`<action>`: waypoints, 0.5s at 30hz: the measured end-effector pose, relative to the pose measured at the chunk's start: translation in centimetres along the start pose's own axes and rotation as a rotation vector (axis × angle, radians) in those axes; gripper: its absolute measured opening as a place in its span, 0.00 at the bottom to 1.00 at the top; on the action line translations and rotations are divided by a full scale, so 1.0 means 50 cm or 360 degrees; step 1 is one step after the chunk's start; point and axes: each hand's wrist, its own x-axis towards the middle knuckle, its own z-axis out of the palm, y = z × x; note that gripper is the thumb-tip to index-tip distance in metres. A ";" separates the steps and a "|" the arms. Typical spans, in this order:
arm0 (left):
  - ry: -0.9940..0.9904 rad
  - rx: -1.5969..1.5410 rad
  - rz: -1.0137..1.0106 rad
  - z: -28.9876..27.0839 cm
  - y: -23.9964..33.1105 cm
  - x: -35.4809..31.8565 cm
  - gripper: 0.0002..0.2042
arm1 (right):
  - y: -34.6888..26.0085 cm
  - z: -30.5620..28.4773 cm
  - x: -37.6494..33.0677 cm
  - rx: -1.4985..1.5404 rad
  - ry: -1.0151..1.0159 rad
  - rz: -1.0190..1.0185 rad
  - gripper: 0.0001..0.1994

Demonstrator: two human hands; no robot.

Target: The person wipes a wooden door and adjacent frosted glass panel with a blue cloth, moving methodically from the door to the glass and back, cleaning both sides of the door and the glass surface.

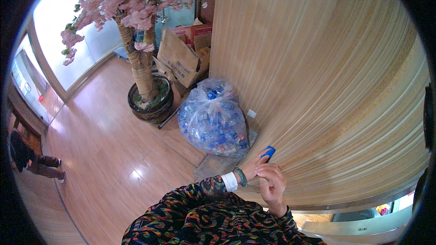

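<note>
My left hand (254,164) holds a small blue object (269,152) and presses it against the striped tan wall (327,90). A green bracelet and a white cuff show at that wrist. My right hand (272,185) hovers just below and right of it, fingers curled loosely, close to the wall, holding nothing that I can see. Both forearms wear a multicoloured patterned sleeve.
A clear plastic bag full of blue and white bottles (212,119) stands on the wood floor by the wall. Behind it are a potted artificial blossom tree (147,95) and cardboard boxes (181,59). A person (34,161) stands far left near glass doors.
</note>
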 end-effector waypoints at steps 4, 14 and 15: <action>0.0001 0.0136 0.0011 -0.010 -0.010 -0.003 0.25 | 0.001 0.004 0.005 0.0023 -0.0015 0.0010 0.08; 0.0069 0.0193 0.0225 -0.012 -0.040 -0.001 0.24 | -0.004 0.011 0.020 0.0023 -0.0052 -0.0042 0.07; 0.0083 0.0144 0.0147 -0.013 -0.042 0.003 0.23 | -0.002 0.009 0.022 0.0046 -0.0063 -0.0052 0.07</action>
